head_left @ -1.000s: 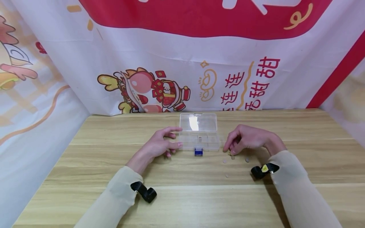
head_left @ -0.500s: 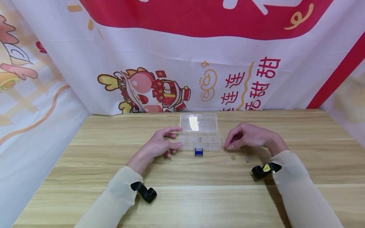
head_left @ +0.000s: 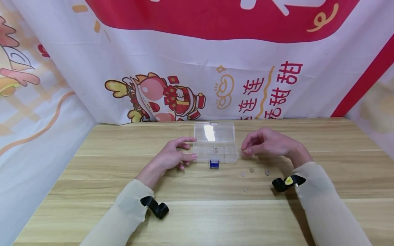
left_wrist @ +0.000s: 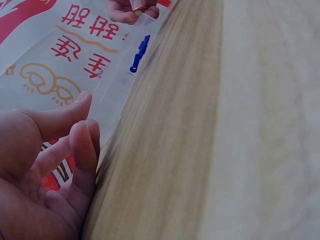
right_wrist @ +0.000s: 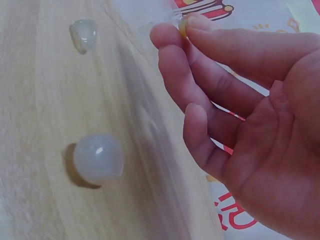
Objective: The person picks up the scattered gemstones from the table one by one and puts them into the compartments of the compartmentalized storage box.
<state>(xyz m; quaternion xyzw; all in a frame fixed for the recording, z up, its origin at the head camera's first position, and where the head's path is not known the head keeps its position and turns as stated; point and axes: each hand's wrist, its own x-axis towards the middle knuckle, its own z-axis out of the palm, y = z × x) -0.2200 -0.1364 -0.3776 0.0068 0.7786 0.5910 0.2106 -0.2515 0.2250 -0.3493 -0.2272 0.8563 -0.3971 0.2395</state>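
Observation:
A clear plastic compartment box (head_left: 200,156) lies on the table with its lid (head_left: 221,131) raised and a blue latch (head_left: 214,164) at its front. My left hand (head_left: 172,154) rests against the box's left end, thumb and index fingertips touching it. My right hand (head_left: 271,143) is just beyond the box's right end, thumb and fingertips pinching a small yellow bead-like piece (right_wrist: 183,28), mostly covered by the fingers. In front of it lie a milky round bead (right_wrist: 99,159) and a pale greenish translucent one (right_wrist: 85,36). A small dark piece (head_left: 216,150) sits in a middle compartment.
More small pieces, such as a dark one (head_left: 266,173) and a pale one (head_left: 245,190), lie on the wooden table (head_left: 197,218). A printed cloth (head_left: 184,51) hangs behind. Wrist cameras (head_left: 158,209) are strapped to both sleeves.
My right hand has picked the small yellow piece up from among the others, lifted it and drawn slightly back beside the box. The left hand and the box have stayed still.

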